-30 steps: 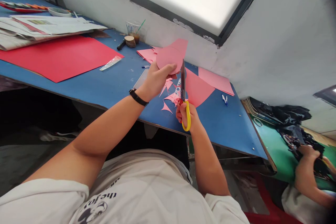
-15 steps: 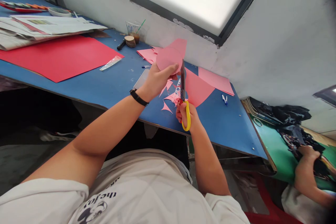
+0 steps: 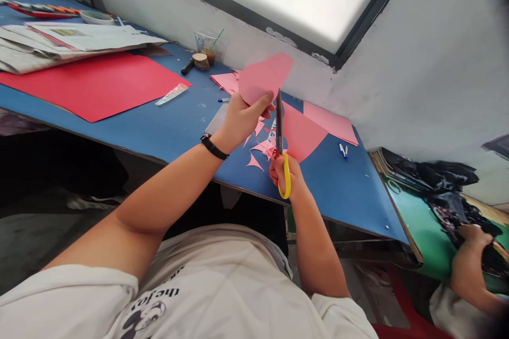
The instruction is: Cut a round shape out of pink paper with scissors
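My left hand (image 3: pixel 244 117) pinches a pink sheet of paper (image 3: pixel 262 78) by its lower edge and holds it up over the table. The paper has a rounded left side and a pointed upper right corner. My right hand (image 3: pixel 292 172) grips scissors (image 3: pixel 284 175) with yellow and red handles. Their dark blades point upward, just right of the paper and my left fingertips; they look nearly closed. Below them lie pink paper scraps (image 3: pixel 255 162) and a larger pink sheet (image 3: pixel 303 132) with a curved edge.
Across the blue table (image 3: pixel 342 196) are a red sheet (image 3: pixel 103 85), newspapers (image 3: pixel 71 45), a plastic cup (image 3: pixel 205 45), a wooden piece (image 3: pixel 201 61), blue-and-white pens (image 3: pixel 343 151) and a stacked pink sheet (image 3: pixel 332 123). At right, another person's hand (image 3: pixel 475 235) is by black material on a green table (image 3: pixel 433 254).
The pink paper has turned, its pointed corner tipping further right and its rounded edge coming away from the blades. The scissors stay about where they were. The whole view has shifted slightly.
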A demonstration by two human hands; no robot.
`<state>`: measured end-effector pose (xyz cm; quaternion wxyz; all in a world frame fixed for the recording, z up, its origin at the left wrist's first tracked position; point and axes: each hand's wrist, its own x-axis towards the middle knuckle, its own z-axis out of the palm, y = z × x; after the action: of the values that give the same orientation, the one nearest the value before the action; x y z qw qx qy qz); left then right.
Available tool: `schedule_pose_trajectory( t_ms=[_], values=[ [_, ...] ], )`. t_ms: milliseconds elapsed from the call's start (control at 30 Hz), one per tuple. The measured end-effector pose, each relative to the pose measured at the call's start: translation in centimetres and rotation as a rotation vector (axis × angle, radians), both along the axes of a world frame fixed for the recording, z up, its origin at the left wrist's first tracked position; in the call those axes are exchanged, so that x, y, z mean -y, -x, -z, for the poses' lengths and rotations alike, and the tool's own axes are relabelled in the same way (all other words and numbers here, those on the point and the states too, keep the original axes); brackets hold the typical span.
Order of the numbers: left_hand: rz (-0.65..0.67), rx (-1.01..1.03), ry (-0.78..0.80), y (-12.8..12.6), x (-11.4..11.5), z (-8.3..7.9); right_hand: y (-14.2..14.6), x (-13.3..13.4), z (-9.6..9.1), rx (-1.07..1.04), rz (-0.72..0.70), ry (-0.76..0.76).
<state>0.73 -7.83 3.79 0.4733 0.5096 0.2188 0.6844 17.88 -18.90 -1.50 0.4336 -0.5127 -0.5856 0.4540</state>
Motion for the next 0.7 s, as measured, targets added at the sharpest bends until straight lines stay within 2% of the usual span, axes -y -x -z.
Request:
schedule_pose_trajectory(
  t_ms=[133, 300, 367, 500, 567, 700],
  values=[
    [-0.105, -0.094, -0.059, 0.0, -0.1, 0.2, -0.4, -0.3, 0.7, 0.030, -0.019, -0.035],
    [-0.160, -0.099, -0.134, -0.2, -0.4, 1.0, -1.2, -0.7, 1.8, 0.075, -0.014, -0.096],
    [-0.221, -0.144, -0.155, -0.2, -0.5, 1.4, -1.4, -0.9, 2.0, 0.095, -0.020, -0.107],
    [-0.422, -0.388, -0.358, 0.3, -0.7, 2.1, -1.6, -1.0, 2.0, 0.123, -0.035, -0.119],
    [-0.481, -0.472, -0.440, 0.8, -1.0, 2.4, -1.6, -1.0, 2.0, 0.133, -0.043, -0.121],
    [-0.588, -0.684, -0.403, 1.0, -1.6, 3.1, -1.6, -0.9, 1.8, 0.160, -0.049, -0.120]
  ],
)
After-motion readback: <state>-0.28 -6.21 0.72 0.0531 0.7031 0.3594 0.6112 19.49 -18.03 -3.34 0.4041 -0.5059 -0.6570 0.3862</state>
